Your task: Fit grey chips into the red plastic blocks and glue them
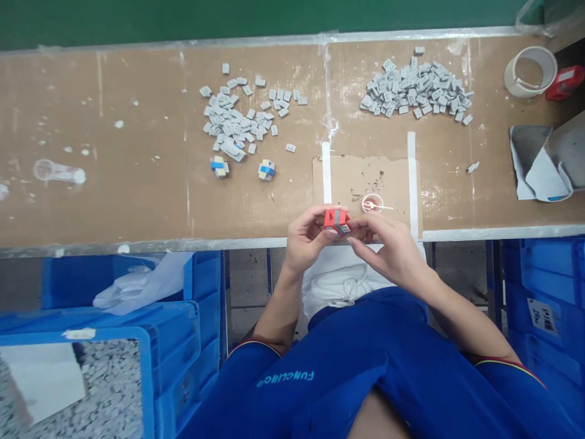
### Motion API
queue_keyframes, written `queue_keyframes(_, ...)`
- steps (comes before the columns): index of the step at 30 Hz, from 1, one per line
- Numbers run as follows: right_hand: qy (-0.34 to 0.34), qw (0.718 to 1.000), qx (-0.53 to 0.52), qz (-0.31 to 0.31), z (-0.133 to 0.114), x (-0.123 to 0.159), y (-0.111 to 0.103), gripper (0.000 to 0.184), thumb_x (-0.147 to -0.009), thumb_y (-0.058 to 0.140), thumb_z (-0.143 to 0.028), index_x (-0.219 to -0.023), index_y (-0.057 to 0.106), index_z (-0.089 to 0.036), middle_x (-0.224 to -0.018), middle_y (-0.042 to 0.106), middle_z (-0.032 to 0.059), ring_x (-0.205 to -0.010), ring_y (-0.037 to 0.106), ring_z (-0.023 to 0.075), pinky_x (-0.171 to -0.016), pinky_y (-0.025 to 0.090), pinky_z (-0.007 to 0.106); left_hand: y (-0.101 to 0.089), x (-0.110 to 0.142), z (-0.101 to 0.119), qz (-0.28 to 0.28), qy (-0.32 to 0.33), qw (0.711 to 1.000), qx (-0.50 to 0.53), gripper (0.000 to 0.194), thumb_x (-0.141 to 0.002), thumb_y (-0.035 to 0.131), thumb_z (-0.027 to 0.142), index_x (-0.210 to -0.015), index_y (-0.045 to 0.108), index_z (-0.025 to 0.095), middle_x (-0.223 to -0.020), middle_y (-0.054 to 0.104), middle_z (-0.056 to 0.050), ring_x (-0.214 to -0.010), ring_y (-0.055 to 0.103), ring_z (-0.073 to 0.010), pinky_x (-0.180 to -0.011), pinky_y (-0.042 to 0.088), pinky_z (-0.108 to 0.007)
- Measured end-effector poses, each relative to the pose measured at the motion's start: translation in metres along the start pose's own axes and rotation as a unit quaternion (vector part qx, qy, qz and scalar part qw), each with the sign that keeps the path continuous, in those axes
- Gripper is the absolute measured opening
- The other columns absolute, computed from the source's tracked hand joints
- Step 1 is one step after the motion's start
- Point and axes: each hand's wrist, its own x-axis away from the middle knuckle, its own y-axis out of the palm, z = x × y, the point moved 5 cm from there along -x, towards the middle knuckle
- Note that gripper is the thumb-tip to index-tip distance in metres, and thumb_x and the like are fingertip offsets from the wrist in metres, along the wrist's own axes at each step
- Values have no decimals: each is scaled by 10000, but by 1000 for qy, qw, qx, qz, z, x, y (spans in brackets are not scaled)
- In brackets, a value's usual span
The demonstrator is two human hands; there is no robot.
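A small red plastic piece (329, 217) with a grey band across its middle is held up at the table's front edge. My left hand (305, 239) is closed around its left side, thumb at the front and fingers behind. From the right, my right hand (393, 245) has its fingertips at the piece's right end, the thumb just below; exactly what they pinch is partly hidden. Just beyond my hands, a small clear cup (372, 202) with reddish-brown contents and a thin white stick stands on a taped cardboard sheet (397, 177).
Loose grey pieces lie in a left pile (233, 122) and a right pile (418, 90). Two small yellow-white bundles with blue bands, a left bundle (220, 167) and a right bundle (266, 170), sit nearer. A tape roll (530, 72) stands far right. Blue crates (176, 341) flank me below.
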Motion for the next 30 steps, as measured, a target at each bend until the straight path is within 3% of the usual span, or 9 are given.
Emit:
queue_keyframes(4, -45, 992, 2, 116, -5, 11, 5, 439, -966, 749, -293, -1370, 587, -236, -1156, 652, 103, -1008, 668, 222, -763, 625, 334, 18, 15, -4, 79, -25, 990, 117, 410, -869, 837, 510, -1169, 697, 269, -1128, 776, -48, -932, 756, -153, -823, 621, -247)
queue_keyframes(8, -55, 985, 15, 165, -2, 23, 12, 453, -986, 722, -273, -1418, 585, -272, -1157, 606, 102, -1077, 658, 245, -818, 650, 377, 40, 34, -11, 101, -90, 975, 179, 409, -888, 814, 531, -1172, 655, 284, -1039, 760, -23, -901, 752, -147, -846, 625, -266)
queue_keyframes(11, -64, 981, 18, 184, -2, 31, 6, 464, -993, 706, -248, -1441, 587, -283, -1201, 619, 113, -1103, 669, 253, -850, 656, 393, 47, 40, -10, 69, -114, 978, 162, 389, -918, 781, 525, -1186, 662, 270, -1061, 774, -43, -939, 766, -169, -869, 635, -298)
queue_keyframes(14, -60, 986, 23, 155, -2, 35, -2, 482, -1008, 686, -233, -1472, 563, -283, -1292, 670, 131, -1180, 690, 268, -945, 653, 420, 47, 37, 1, 8, -91, 993, 73, 352, -966, 743, 458, -1240, 694, 244, -1152, 793, -84, -1030, 777, -192, -925, 637, -319)
queue_keyframes(16, -49, 991, 21, 122, -2, 37, -6, 517, -1020, 668, -208, -1510, 528, -294, -1341, 703, 125, -1176, 720, 251, -963, 657, 396, 42, 33, 14, 6, -36, 999, -19, 331, -980, 737, 358, -1290, 709, 245, -1319, 758, -112, -1180, 749, -215, -983, 631, -334)
queue_keyframes(18, -41, 994, 18, 101, -3, 38, -9, 544, -1028, 655, -192, -1538, 503, -305, -1375, 715, 114, -1158, 744, 233, -954, 667, 366, 37, 30, 31, 24, 33, 992, -121, 288, -978, 734, 263, -1265, 743, 256, -1411, 717, -110, -1274, 711, -229, -1024, 627, -360)
queue_keyframes(21, -37, 995, 11, 92, -4, 37, -10, 560, -1035, 641, -184, -1560, 493, -311, -1391, 719, 106, -1162, 756, 230, -959, 674, 364, 38, 27, 49, 27, 106, 967, -232, 210, -950, 751, 171, -1137, 799, 255, -1303, 766, -81, -1222, 732, -215, -1057, 620, -392)
queue_keyframes(24, -33, 995, 5, 91, -4, 36, -10, 581, -1033, 644, -183, -1575, 486, -315, -1361, 737, 98, -1154, 764, 234, -964, 675, 376, 40, 24, 53, 17, 119, 963, -242, 223, -933, 763, 137, -1119, 803, 253, -1212, 793, -66, -1134, 762, -188, -1009, 636, -355)
queue_keyframes(30, -37, 996, 20, 77, -4, 32, -11, 502, -1036, 636, -183, -1519, 536, -278, -1349, 745, 104, -1124, 773, 229, -954, 671, 360, 39, 20, 48, 14, 80, 979, -187, 181, -923, 776, 140, -1063, 820, 246, -1178, 800, -77, -1115, 772, -193, -944, 657, -329)
